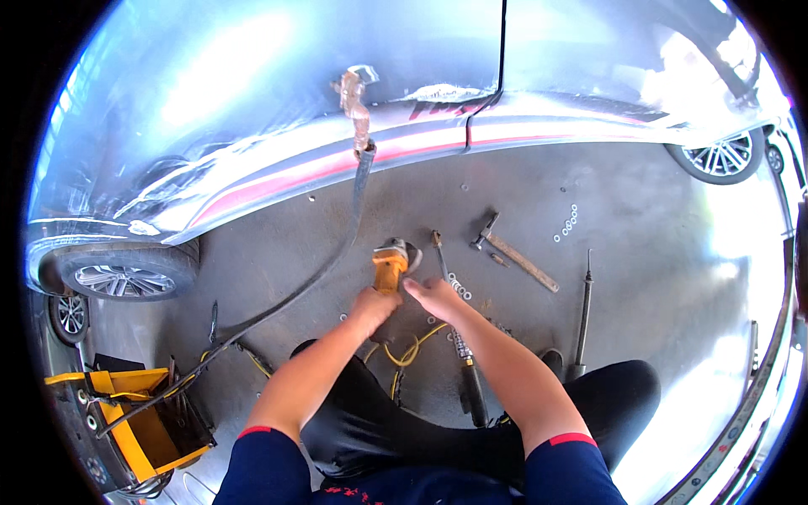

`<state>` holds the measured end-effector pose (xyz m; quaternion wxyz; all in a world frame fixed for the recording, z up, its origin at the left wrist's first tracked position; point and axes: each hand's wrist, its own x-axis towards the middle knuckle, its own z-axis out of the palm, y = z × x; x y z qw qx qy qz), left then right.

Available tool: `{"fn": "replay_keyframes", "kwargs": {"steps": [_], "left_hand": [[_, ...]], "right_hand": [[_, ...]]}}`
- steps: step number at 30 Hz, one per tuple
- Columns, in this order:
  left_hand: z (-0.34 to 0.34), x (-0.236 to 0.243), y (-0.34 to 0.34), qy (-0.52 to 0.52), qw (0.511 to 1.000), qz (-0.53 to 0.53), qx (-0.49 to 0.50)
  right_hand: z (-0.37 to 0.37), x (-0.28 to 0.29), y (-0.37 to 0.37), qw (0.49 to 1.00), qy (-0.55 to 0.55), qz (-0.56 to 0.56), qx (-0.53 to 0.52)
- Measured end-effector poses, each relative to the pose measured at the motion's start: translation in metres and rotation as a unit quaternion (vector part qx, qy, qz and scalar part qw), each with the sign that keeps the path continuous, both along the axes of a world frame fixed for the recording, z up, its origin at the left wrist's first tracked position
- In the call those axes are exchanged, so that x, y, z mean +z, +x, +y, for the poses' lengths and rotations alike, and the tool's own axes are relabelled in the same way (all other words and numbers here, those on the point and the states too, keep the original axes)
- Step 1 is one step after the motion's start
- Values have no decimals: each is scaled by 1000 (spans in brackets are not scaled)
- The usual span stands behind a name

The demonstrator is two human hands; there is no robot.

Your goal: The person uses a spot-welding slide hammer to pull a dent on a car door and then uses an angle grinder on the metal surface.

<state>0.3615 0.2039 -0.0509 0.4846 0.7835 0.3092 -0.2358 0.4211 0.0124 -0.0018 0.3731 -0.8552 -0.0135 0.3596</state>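
Note:
My left hand [376, 308] is wrapped round the yellow body of an angle grinder [389, 271], its metal head pointing away from me toward the car. Close on the grinder's right side is my right hand [433, 298], thumb toward the tool and fingers curled; what they hold is hidden. A yellow cable [410, 353] loops on the floor below the hands. Beyond them, the silver car's side panel [278, 109] is scraped and dented. A copper-coloured clamp-like piece [358, 114] on a thick black cable [358, 202] rests against that panel.
To the right on the grey floor lie a hammer [522, 263], scattered washers [569, 223] and a long rod tool [584, 316]. A slide-hammer-like tool [471, 383] lies by my right forearm. A yellow and black machine [126, 425] stands at lower left. Car wheels [126, 273] flank the panel.

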Motion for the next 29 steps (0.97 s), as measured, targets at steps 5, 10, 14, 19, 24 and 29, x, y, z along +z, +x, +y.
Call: {"fn": "replay_keyframes", "kwargs": {"steps": [5, 10, 14, 19, 24, 29], "left_hand": [[-58, 117, 1, 202, 949, -128, -205], [-50, 138, 1, 238, 890, -258, -291], [-46, 138, 18, 74, 942, -103, -309], [-67, 84, 12, -82, 957, -139, -243], [-79, 34, -16, 12, 969, -103, -226], [-62, 42, -32, 81, 938, -22, -337]], "right_hand": [[28, 28, -5, 825, 367, 188, -386], [7, 51, 12, 686, 560, 86, -455], [-21, 72, 5, 680, 637, -2, -364], [-38, 60, -6, 731, 610, -31, -304], [-26, 8, -14, 747, 559, 38, -358], [-1, -56, -40, 787, 472, 111, -381]]}}
